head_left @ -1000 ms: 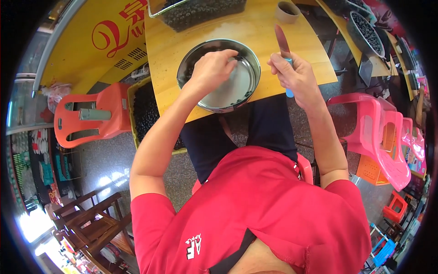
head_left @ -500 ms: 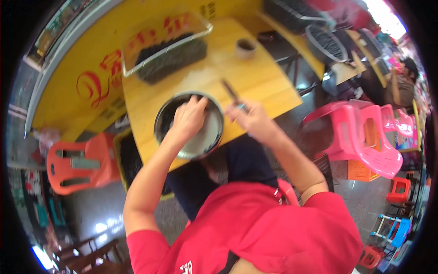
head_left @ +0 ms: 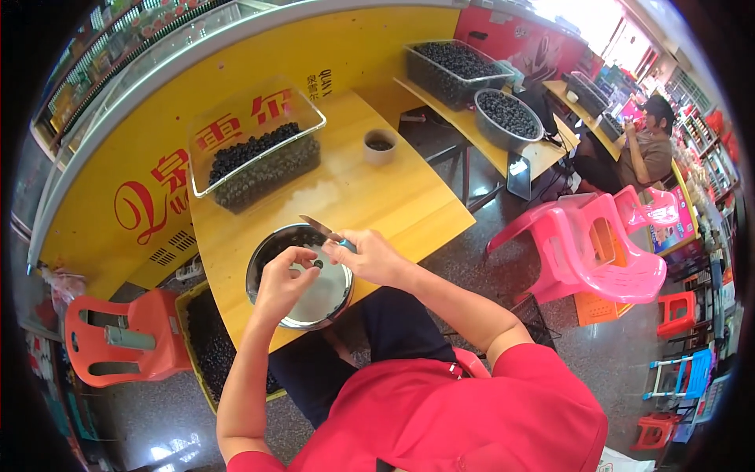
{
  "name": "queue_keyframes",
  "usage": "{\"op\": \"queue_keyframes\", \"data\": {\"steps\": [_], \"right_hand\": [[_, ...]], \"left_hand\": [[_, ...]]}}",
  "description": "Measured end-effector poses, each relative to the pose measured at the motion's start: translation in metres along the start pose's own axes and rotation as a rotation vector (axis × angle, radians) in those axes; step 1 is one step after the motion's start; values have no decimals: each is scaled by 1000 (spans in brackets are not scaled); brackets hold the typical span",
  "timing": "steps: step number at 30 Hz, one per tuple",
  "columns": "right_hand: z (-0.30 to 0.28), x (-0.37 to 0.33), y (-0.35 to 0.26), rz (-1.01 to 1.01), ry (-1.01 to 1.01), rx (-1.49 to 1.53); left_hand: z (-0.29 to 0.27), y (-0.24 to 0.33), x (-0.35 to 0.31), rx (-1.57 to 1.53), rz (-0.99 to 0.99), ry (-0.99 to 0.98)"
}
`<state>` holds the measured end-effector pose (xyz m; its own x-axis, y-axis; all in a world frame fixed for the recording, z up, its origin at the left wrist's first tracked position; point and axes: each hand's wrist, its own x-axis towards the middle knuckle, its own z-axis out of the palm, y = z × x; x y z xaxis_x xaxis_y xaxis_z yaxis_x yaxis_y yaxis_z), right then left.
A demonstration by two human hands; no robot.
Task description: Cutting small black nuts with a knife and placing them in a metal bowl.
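Note:
Over the wide metal bowl [head_left: 324, 299], my left hand [head_left: 283, 285] pinches a small dark round fruit [head_left: 318, 264] between thumb and fingertips. My right hand [head_left: 373, 256] is closed round the blue handle of a small knife [head_left: 318, 226], whose blade points up and to the left above the bowl's far rim. Dark fruits lie along the bowl's left side, partly hidden by my left hand. The bowl stands at the near edge of a yellow wooden table [head_left: 377, 200].
A clear plastic tub [head_left: 271, 169] of dark fruits and a small cup [head_left: 380, 148] stand farther back. A yellow crate [head_left: 208, 338] of dark fruits sits at left beside an orange chair [head_left: 130, 338]. Pink chairs [head_left: 582, 244] are at right; a person [head_left: 649, 149] sits beyond.
My left hand has come up out of the bowl with a fruit in its fingers. My right hand has brought the knife leftward over the bowl. The view has shifted.

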<state>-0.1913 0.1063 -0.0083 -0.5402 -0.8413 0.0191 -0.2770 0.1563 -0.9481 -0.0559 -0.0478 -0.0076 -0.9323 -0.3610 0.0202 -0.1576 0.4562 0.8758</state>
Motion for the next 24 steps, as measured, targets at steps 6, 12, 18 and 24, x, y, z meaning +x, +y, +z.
{"op": "queue_keyframes", "data": {"steps": [6,12,18,24], "right_hand": [[16,8,-7,-28,-80,137],[17,4,-10,159,-235,599],[19,-3,-16,208,-224,711],[23,-8,-19,176,-224,665]], "left_hand": [[0,7,-27,-448,-25,77],[16,1,-36,-498,95,263],[22,12,-45,-627,115,311],[33,6,-53,-667,-3,391]]}}
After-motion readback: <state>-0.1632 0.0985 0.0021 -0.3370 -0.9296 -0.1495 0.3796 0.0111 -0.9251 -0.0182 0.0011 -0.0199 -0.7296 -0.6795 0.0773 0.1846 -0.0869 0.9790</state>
